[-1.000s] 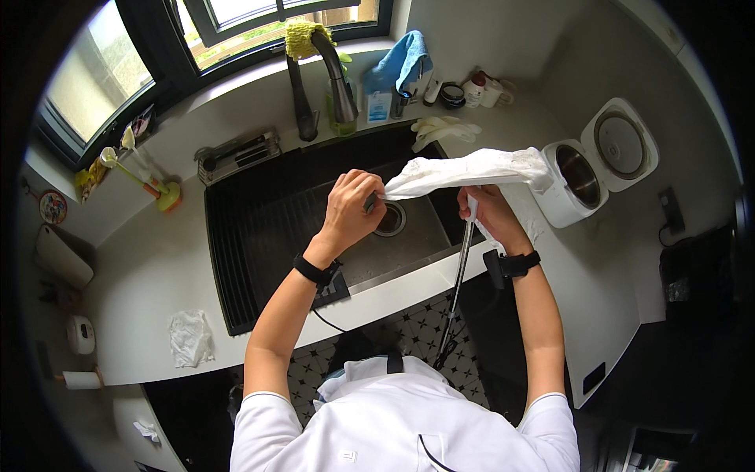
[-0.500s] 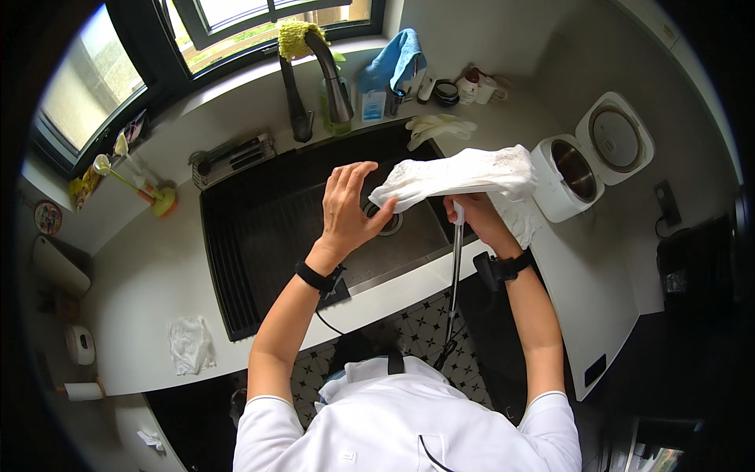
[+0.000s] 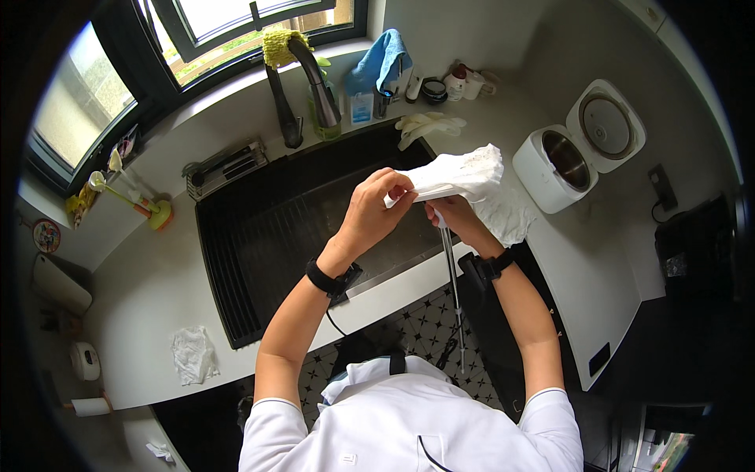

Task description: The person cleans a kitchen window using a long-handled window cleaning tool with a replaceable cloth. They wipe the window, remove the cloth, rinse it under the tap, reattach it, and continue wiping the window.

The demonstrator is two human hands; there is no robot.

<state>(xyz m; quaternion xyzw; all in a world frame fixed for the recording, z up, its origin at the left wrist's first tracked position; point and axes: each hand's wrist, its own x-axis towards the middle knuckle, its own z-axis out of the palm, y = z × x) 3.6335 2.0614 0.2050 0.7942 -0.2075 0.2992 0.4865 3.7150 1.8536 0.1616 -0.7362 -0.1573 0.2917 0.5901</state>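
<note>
Above the sink's right side I hold up a flat mop with its head raised. A soiled white cloth [image 3: 460,173] is wrapped over the head. My right hand [image 3: 460,216] is closed around the silver mop handle [image 3: 450,267] just below the head, and the rod hangs down toward the floor. At the head's left end, my left hand [image 3: 371,206] pinches the edge of the white cloth between thumb and fingers. The underside of the mop head is mostly hidden by the cloth and my hands.
Below lies a black sink [image 3: 259,236] with a dark faucet [image 3: 314,79] behind. An open white rice cooker [image 3: 543,177] stands on the right counter, near a crumpled white cloth [image 3: 507,216]. White gloves [image 3: 429,126] lie by the sink's far corner. Another white cloth [image 3: 194,355] rests on the left counter.
My left hand has moved right and closed from an open pose onto the cloth's left edge. The mop head has shifted slightly left in view.
</note>
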